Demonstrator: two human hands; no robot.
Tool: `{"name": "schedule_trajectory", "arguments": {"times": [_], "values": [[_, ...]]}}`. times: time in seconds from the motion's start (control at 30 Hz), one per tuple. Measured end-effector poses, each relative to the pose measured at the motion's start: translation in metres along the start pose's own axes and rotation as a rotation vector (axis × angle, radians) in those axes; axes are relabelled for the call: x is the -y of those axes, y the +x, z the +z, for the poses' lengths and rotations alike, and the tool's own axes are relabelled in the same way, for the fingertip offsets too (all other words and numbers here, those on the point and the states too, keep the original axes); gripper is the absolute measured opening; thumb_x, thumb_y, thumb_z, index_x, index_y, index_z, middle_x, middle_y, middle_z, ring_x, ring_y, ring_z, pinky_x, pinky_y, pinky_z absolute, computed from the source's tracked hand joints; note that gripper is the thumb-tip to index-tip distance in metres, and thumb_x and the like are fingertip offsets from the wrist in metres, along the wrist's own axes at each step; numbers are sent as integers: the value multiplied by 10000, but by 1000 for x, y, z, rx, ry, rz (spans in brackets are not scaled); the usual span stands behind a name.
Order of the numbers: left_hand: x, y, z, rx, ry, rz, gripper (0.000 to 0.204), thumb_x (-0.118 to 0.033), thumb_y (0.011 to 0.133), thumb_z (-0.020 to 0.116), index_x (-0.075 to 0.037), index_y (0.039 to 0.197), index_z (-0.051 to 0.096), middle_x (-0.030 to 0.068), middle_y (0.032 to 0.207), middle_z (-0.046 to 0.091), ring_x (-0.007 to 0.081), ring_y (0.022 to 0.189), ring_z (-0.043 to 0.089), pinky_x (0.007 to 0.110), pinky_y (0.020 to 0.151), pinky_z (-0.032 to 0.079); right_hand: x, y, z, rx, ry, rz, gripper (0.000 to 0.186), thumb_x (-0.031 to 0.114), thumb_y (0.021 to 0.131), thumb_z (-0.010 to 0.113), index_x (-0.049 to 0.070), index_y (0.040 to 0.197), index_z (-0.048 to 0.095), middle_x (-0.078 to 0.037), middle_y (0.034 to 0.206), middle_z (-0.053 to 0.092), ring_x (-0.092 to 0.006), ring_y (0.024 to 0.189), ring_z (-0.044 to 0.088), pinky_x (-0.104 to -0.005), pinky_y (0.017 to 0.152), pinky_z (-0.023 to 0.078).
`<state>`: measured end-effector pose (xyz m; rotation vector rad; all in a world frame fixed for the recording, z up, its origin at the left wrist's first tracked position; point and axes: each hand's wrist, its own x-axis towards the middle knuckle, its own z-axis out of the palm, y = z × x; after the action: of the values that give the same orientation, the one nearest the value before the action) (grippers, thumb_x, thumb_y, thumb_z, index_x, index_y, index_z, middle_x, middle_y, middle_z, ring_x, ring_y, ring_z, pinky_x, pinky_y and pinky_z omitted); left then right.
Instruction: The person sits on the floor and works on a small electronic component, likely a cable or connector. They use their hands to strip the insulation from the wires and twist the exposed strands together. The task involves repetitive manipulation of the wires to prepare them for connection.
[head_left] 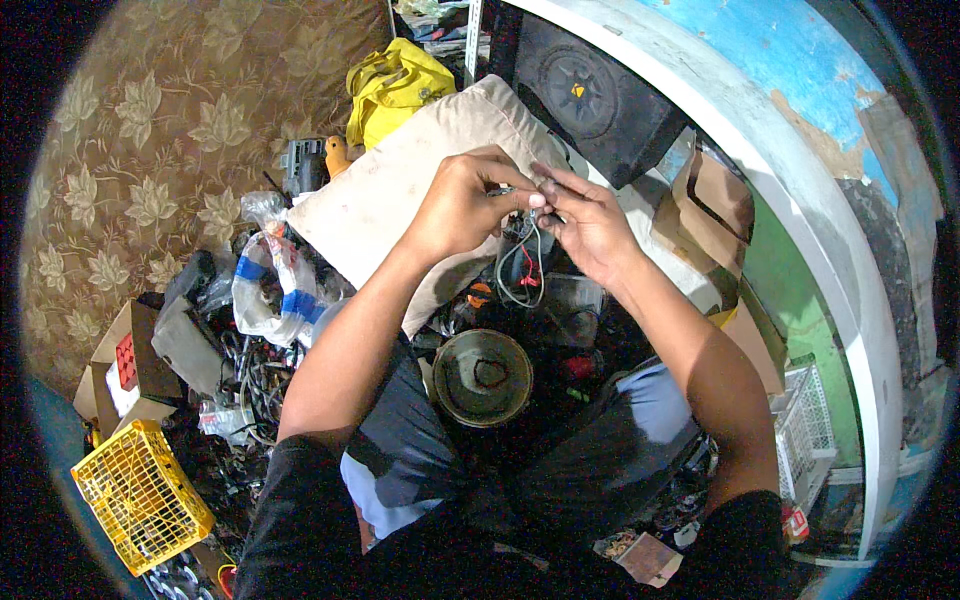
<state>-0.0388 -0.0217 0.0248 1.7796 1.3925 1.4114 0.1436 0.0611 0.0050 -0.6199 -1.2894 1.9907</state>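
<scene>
Above the pale cushion (370,205), my two hands meet with fingertips close together. My left hand (465,205) is closed, its thumb and finger pinching at the upper end of a thin grey cable (541,270). Facing it, my right hand (592,228) is closed too, thumb and fingertips at the same spot; its fingertips look dark and stained. From there the cable hangs in a loop, with a short red wire (530,268) beside it. Whatever sits right between the fingertips is too small and covered to make out.
Between my knees stands a round metal bowl (483,378). A black speaker (580,95) is at the far right, near cardboard boxes (705,210). To the left lie a yellow cloth bag (395,90), tangled cables, a striped plastic bag (272,290) and a yellow crate (143,497).
</scene>
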Motion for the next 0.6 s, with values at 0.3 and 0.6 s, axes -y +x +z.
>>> {"name": "schedule_trajectory", "arguments": {"times": [0.3,0.6], "values": [[0,-4,-4,80,50,-157,189,-187,871,782,-2,902,772,85,692,691,123,494,601,289,462,480,72,0,-45,-345,-140,-483,241,124,945,682,21,1155,626,-104,992,679,-175,796,634,-315,716,539],[3,1,-9,98,-42,-264,189,-191,899,754,-3,902,761,31,707,692,91,517,566,255,444,437,90,-5,-78,-529,21,-835,172,8,904,693,-35,1037,593,-193,1011,660,-276,823,691,-410,775,627]]}}
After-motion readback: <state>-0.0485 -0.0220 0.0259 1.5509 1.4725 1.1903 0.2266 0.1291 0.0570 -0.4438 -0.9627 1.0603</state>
